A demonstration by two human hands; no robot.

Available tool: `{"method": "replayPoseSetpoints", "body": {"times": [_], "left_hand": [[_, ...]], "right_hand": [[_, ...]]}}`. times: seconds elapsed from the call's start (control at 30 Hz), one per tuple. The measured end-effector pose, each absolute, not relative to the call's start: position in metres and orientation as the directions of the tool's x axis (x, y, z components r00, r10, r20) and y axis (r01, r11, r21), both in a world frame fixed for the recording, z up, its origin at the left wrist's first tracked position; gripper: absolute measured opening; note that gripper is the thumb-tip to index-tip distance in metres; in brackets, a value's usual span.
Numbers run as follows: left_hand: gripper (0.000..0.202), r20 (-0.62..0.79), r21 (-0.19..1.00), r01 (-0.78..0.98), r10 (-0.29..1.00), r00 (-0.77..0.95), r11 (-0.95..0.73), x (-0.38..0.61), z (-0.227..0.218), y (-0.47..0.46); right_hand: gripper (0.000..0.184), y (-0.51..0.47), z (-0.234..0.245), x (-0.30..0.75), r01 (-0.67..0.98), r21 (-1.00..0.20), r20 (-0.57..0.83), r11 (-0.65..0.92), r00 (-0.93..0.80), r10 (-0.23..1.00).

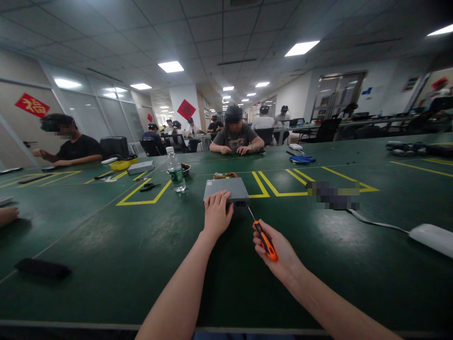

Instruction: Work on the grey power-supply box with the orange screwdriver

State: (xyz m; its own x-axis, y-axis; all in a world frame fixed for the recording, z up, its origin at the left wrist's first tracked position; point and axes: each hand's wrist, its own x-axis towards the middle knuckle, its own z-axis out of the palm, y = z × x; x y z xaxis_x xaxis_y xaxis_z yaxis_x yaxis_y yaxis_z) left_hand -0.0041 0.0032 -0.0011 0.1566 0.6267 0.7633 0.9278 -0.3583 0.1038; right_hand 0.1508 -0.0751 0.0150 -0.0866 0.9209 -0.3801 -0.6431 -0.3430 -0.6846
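A flat grey metal box (226,188) lies on the green table (116,255) in front of me. My left hand (216,215) rests on its near left corner, fingers curled over the edge. My right hand (274,250) is closed round an orange-and-black screwdriver (264,240). The thin shaft points up and left, and its tip is at the box's near right corner. Coloured wires (225,175) show just behind the box.
A water bottle (175,171) stands left of the box, with pliers (149,187) and yellow floor-style markings (141,191) nearby. A white device with a cable (433,237) lies at the right. A black object (42,268) lies near left. Other people sit across the table.
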Motion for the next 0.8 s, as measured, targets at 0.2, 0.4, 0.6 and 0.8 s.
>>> {"method": "replayPoseSetpoints", "body": {"times": [0.2,0.4,0.6,0.8], "left_hand": [[0.031,0.766,0.102,0.93,0.624,0.153,-0.354,-0.0041,-0.002,0.0041],[0.031,0.768,0.111,0.929,0.624,0.146,-0.354,-0.0034,-0.0025,0.0042],[0.032,0.766,0.101,0.93,0.624,0.154,-0.353,-0.0034,-0.0015,0.0034],[0.031,0.76,0.117,0.924,0.633,0.152,-0.363,-0.0034,-0.0003,0.0024]], "right_hand": [[0.014,-0.075,0.0153,0.1502,-0.591,-0.739,-0.37,-0.324,-0.046,0.928],[0.016,-0.0765,0.0141,0.1501,-0.6,-0.712,-0.396,-0.364,-0.085,0.914],[0.02,-0.0762,0.0132,0.1497,-0.584,-0.73,-0.393,-0.356,-0.067,0.917],[0.02,-0.0825,0.0161,0.1527,-0.496,-0.854,-0.235,-0.16,0.092,0.968]]}}
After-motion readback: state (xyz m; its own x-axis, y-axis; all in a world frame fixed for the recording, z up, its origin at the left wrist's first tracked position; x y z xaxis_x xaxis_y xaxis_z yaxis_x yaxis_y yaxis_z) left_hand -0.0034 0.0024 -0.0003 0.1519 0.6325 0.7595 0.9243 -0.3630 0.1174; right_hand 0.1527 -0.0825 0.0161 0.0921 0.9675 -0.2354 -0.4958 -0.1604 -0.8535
